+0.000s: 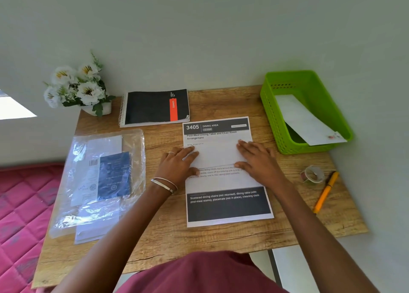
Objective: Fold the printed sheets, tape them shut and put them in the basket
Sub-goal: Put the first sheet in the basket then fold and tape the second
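printed sheet (228, 206) mid-table, basket (272, 113) right behind, notebook (155, 106) left behind

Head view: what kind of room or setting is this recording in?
Probably a home, likely a bedroom corner used as a desk: a small wooden table stands against a plain wall, a pink quilted mattress lies beside it, and a spiral notebook and a pot of white flowers sit on it.

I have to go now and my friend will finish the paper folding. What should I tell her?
Left hand and right hand: both flat, pressing the middle of the printed sheet on the table; no grip on anything.
Done: one folded sheet already lies in the green basket.
This sheet looks partly folded, not taped.
Left: finish folding, tape it with the tape roll on the right, drop it in the basket.
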`<state>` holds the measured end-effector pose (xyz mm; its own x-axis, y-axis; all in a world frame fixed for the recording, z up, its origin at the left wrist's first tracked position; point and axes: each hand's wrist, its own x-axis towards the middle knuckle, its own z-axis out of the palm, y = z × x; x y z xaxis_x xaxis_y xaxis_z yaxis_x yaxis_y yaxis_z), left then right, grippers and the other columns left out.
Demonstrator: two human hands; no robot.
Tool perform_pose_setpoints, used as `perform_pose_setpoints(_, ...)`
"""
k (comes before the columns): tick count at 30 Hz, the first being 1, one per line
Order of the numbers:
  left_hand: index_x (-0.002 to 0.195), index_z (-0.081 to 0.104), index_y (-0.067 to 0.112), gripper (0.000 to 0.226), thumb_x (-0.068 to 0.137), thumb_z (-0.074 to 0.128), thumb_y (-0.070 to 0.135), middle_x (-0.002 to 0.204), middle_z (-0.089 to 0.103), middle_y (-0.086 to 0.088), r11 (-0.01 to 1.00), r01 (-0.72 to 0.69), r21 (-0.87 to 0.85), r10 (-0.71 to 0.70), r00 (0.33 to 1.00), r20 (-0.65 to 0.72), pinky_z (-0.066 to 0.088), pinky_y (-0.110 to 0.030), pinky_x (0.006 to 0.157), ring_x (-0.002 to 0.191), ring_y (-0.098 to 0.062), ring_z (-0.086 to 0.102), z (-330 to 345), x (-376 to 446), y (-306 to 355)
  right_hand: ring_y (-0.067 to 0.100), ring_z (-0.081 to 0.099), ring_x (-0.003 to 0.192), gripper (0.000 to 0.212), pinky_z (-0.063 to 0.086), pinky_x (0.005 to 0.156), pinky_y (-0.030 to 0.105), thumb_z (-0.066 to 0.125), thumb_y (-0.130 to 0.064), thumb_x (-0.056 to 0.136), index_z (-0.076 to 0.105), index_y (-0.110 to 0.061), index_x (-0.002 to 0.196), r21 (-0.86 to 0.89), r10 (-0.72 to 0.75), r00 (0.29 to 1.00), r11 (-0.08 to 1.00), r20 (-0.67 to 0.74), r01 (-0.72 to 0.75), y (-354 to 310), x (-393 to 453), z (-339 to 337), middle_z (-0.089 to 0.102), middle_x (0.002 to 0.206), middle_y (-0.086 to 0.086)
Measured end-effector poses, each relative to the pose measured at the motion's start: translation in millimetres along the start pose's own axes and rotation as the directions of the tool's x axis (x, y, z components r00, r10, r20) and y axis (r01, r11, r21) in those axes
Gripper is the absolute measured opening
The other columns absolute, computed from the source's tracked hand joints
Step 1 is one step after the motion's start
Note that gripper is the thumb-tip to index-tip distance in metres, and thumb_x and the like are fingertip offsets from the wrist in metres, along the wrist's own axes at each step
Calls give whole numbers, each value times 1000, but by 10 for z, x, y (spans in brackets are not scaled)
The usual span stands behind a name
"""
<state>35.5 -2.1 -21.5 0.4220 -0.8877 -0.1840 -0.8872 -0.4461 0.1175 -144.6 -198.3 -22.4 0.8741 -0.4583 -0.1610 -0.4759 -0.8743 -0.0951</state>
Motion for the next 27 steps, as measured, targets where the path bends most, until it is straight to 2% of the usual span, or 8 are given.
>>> perform_pose_setpoints(5,122,58,11,46,84,58,38,124,59,-17,976,-149,157,166,980,-106,50,-52,81,105,-43,59,30,18,-29,25,60,113,65,47,84,39,30,-53,85,63,-11,120,-100,-95,989,992,-117,83,76,6,26,61,129,4)
perform_pose_setpoints(10,99,62,11,26,88,45,26,101,70,-13,931,-264,252,343,869,-356,53,-42,71,83,-32,68,27,0,-39,24,53,120,56,40,88,42,32,-52,90,59,-17,124,-22,-130,962,991,-241,128,92,-56,132,58,133,5)
perform_pose_setpoints(13,92,63,10,22,88,47,25,102,69,-9,983,-181,35,172,833,-526,50,-40,69,84,-29,66,-90,-12,54,18,40,122,47,25,90,36,44,-48,88,58,-21,125,224,-50,921,963,-386,147,86,-111,124,55,133,2)
perform_pose_setpoints(16,89,63,8,26,91,46,28,92,65,-6,928,-158,-336,-86,790,-607,46,-25,62,77,-17,58,-261,-60,157,21,54,105,22,45,85,43,62,-28,86,67,-18,105,655,239,850,740,-470,154,2,-185,-5,65,110,0)
perform_pose_setpoints(19,89,63,15,16,88,55,29,87,64,4,770,-115,-627,-329,771,-545,37,-15,62,74,-3,53,-334,-202,259,22,64,85,7,54,77,44,72,-20,83,69,-19,89,982,465,873,173,-146,73,-101,-267,-148,70,92,4)
perform_pose_setpoints(20,91,63,18,10,87,59,26,89,63,8,706,-86,-703,-397,774,-494,38,-15,62,75,2,53,-328,-252,292,21,64,82,8,53,77,42,73,-18,81,69,-18,88,992,478,871,106,-109,66,-105,-290,-155,70,90,7)
perform_pose_setpoints(24,115,54,29,43,78,71,15,99,60,10,431,96,-897,-508,848,-153,53,-24,67,83,-7,60,-138,-382,323,18,63,80,9,53,71,36,73,-12,81,69,-17,88,996,525,850,88,-49,3,-140,-363,-96,70,88,9)
perform_pose_setpoints(27,116,57,29,52,72,74,5,106,60,6,388,174,-905,-539,839,-70,54,-19,61,82,-12,64,31,-455,346,16,64,74,9,52,65,24,72,-10,82,68,-14,89,972,579,813,219,-59,-86,-174,-417,4,69,80,-1)
